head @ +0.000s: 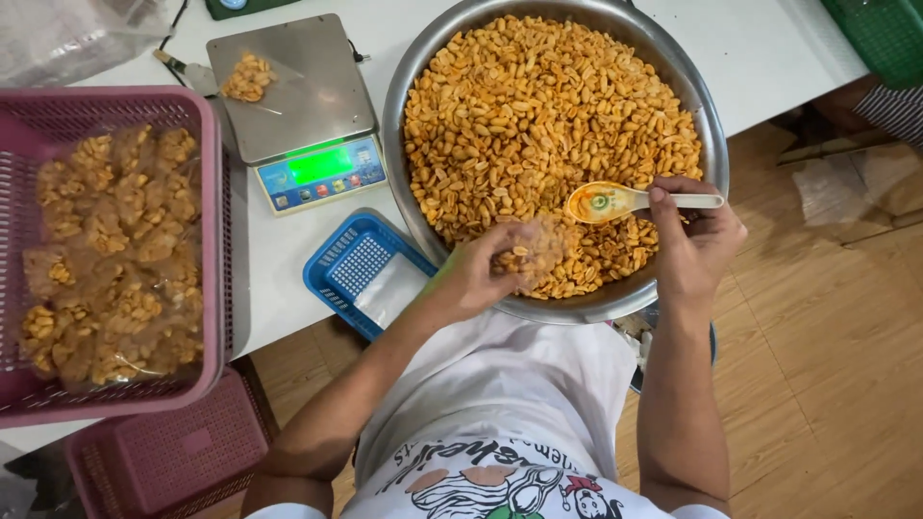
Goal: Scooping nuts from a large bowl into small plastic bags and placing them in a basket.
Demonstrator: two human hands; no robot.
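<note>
Peanuts [538, 106], fried golden and piled loose in the big steel bowl [404, 144] on the white surface [288, 250], will roll and spill easily, and I judge them a little oily. So I take them with the spoon [615, 200]: my right hand [697, 240] is closed on its pale handle, the orange scoop level over the heap. My left hand [476, 279] pinches a small clear plastic bag [534, 252] at the near rim of the bowl. The bag looks thin, limp and slippery, so I judge it best held at its mouth.

Left of the bowl lies a blue basket [336, 264] with flat clear bags. Beyond it, a digital scale [298, 106] with a green lit display carries a few peanuts in a clear bag. At far left, a pink basket [207, 125] holds many filled clear packets, none showing a label.
</note>
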